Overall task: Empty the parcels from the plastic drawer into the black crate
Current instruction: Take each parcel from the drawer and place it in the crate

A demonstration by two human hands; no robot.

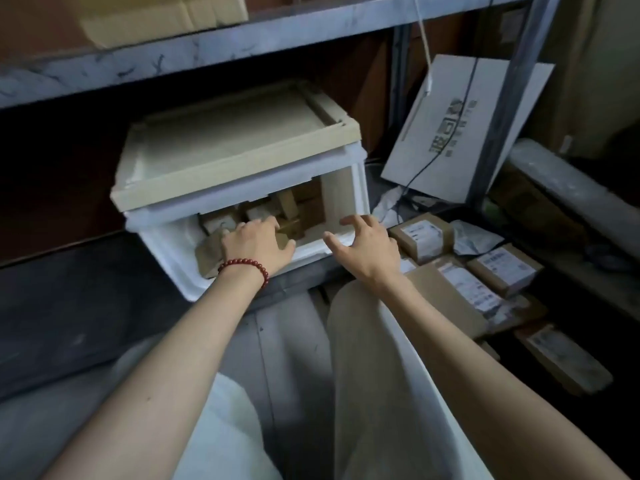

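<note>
A white plastic drawer [180,258] is pulled out of its beige-topped unit [239,147] under a grey shelf. Several brown cardboard parcels [221,221] with white labels lie inside. My left hand [259,245], with a red bead bracelet at the wrist, reaches into the drawer, and its fingers rest on the parcels with the thumb near the front rim. My right hand [367,247] hovers over the drawer's right front corner with fingers spread, holding nothing. More labelled parcels [502,271] lie piled at the right, in what looks like a dark crate whose rim is mostly hidden.
A grey shelf board [242,39] runs overhead. A white carton [460,129] leans against the metal upright [498,133] behind the parcels. A bubble-wrapped roll [571,188] lies at the far right. My knees fill the foreground below the drawer.
</note>
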